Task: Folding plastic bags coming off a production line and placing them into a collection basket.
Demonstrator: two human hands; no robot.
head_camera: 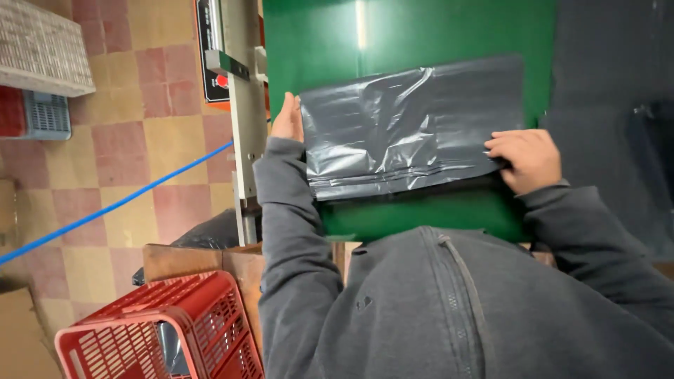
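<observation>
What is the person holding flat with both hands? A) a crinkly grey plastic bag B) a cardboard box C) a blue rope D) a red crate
A: the left hand and the right hand grip opposite ends of a grey plastic bag spread on the green surface; the red crate sits apart on the floor.

Workshop: green machine table (421,28), red crate (161,330) (tiled floor).

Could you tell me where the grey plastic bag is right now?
In the head view, the grey plastic bag lies flat on the green table, between the left hand and right hand.
</observation>
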